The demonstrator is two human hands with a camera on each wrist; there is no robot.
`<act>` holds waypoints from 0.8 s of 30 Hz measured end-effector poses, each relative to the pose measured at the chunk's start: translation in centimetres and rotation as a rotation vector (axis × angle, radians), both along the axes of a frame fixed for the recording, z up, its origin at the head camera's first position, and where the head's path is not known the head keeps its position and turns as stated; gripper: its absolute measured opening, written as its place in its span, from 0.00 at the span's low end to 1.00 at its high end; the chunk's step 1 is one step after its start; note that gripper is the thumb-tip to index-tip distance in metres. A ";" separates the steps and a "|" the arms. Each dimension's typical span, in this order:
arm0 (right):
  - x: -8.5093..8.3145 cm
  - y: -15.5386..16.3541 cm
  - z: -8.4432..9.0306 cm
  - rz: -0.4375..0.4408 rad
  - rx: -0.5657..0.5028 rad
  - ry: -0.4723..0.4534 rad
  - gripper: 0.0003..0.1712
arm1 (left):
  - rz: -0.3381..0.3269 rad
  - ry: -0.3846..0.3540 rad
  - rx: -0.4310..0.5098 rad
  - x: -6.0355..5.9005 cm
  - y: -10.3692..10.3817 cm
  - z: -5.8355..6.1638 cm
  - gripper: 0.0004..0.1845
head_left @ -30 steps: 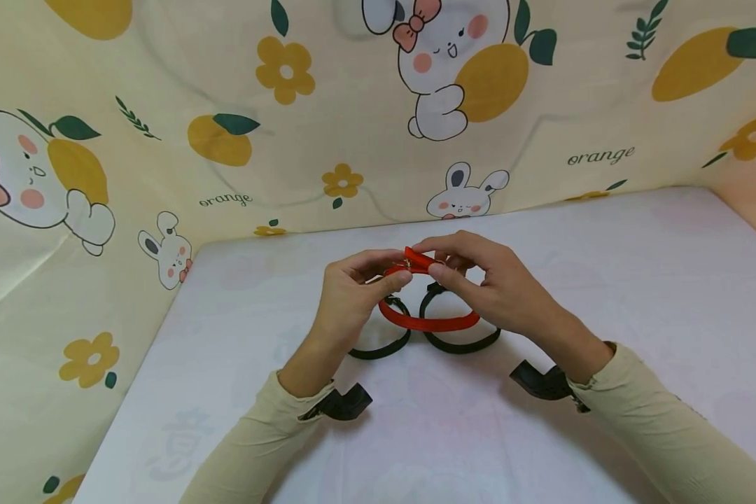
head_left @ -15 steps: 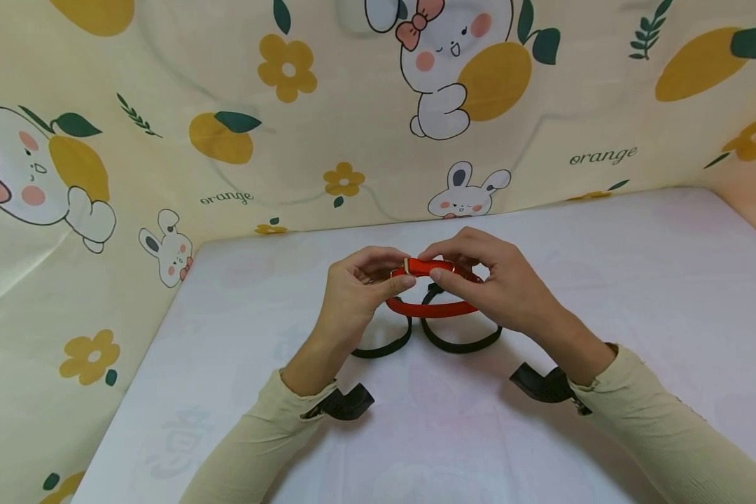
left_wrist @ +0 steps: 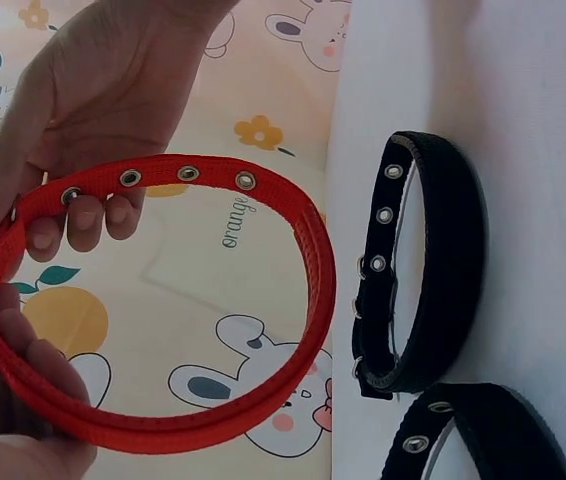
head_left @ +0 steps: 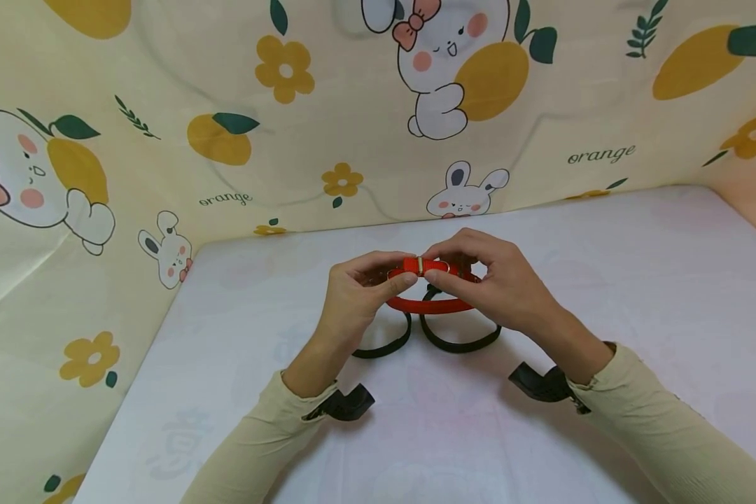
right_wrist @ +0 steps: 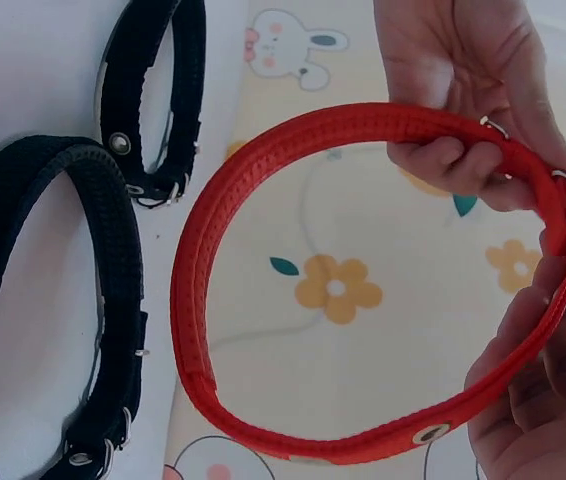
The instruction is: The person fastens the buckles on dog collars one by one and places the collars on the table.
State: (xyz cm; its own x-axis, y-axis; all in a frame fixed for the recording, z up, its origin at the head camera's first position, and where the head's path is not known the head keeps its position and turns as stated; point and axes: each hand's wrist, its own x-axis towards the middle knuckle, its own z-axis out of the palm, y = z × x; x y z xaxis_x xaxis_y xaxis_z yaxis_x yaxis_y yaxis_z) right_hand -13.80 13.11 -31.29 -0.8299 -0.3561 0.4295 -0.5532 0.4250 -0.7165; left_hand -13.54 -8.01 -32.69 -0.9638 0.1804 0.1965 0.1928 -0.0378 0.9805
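Now both hands, left (head_left: 357,294) & right (head_left: 494,280), pinch red collar (head_left: 430,305); backdrop (head_left: 227,140) reads "orange".

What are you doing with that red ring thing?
It's a red collar, the buckle kind with metal eyelets. The left hand and the right hand both pinch it at the buckle end and hold it looped above the white table. Two black collars, already closed into rings, lie on the table just beneath.
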 end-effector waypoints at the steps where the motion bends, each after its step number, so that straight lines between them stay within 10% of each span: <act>1: 0.0 0.0 0.0 -0.001 0.003 0.004 0.10 | 0.000 0.003 -0.003 0.0 0.0 0.0 0.14; 24: -0.2 -0.1 -0.1 -0.083 0.055 0.091 0.11 | 0.108 -0.008 0.052 -0.1 -0.6 0.6 0.14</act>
State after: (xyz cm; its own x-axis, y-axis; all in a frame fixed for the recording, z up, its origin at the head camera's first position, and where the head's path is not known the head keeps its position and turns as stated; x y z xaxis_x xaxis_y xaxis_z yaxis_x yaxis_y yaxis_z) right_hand -13.98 12.98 -31.36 -0.8160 -0.3131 0.4858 -0.5761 0.5095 -0.6392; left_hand -13.62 -8.59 -32.05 -0.9787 0.0647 0.1947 0.1903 -0.0685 0.9793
